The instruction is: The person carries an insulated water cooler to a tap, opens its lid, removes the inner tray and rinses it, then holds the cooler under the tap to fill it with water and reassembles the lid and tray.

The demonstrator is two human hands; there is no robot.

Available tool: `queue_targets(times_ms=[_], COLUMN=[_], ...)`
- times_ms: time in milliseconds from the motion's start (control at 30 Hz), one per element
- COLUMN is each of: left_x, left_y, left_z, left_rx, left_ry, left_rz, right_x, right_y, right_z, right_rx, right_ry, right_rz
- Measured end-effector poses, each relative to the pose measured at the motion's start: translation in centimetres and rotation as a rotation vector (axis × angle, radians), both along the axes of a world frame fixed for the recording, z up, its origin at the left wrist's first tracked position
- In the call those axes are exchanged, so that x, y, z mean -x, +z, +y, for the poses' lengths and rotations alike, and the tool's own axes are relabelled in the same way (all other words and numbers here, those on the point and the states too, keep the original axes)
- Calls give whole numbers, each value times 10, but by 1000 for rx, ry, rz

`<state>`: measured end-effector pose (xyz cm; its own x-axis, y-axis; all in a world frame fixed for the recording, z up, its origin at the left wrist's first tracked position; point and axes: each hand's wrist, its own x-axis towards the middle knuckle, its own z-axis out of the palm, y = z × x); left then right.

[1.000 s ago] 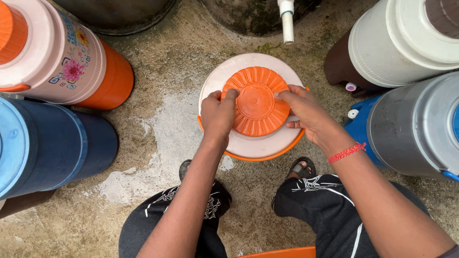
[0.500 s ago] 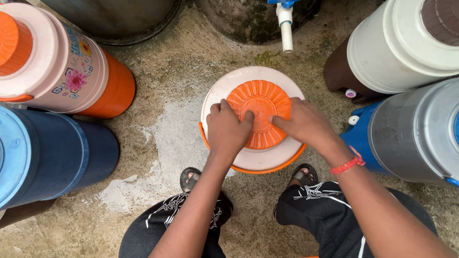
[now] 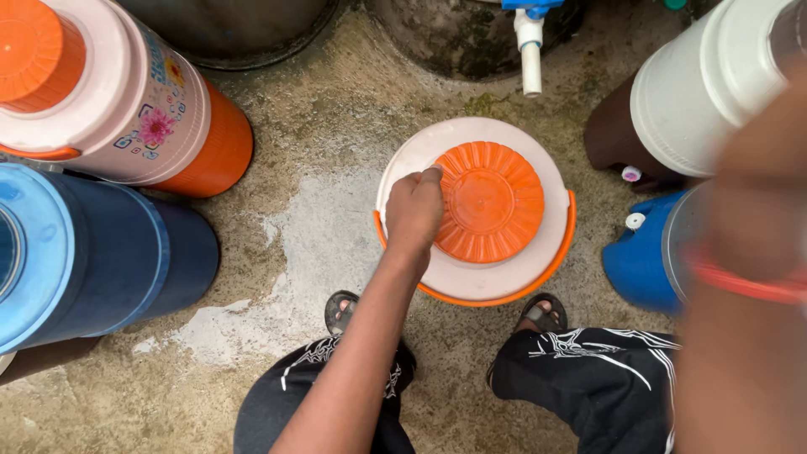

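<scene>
A round water cooler jug (image 3: pixel 496 282) with a cream top and orange rim stands on the ground between my feet. Its ribbed orange lid (image 3: pixel 492 202) sits in the middle of the top. My left hand (image 3: pixel 414 210) grips the lid's left edge with curled fingers. My right hand (image 3: pixel 756 176) is lifted off the jug and close to the camera at the right, a blur above a red wristband (image 3: pixel 740 282). Its fingers cannot be made out.
A pink and orange floral jug (image 3: pixel 126 101) and a dark blue jug (image 3: pixel 92 252) stand at the left. A white jug (image 3: pixel 706 84) and a blue-based jug (image 3: pixel 639 261) stand at the right. A white tap spout (image 3: pixel 530 50) hangs above. The concrete floor (image 3: pixel 294 235) is wet.
My right hand has let go of the orange lid and risen toward the camera at the right. My left hand stays on the lid's left edge.
</scene>
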<state>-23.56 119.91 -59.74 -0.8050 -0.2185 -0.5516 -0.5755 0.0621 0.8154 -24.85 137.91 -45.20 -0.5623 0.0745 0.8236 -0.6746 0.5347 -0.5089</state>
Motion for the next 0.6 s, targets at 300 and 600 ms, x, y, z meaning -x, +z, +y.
queue_targets(times_ms=[300,600], left_x=[3,3], left_y=[19,2], left_z=[4,12], left_rx=[-45,276], left_ry=[47,-138], left_rz=[-60,147], right_x=[13,-8], right_y=[-168,-152], right_z=[-27,-2], right_rx=[-806,-786], right_ry=[-273,-76], right_rz=[-881,-850])
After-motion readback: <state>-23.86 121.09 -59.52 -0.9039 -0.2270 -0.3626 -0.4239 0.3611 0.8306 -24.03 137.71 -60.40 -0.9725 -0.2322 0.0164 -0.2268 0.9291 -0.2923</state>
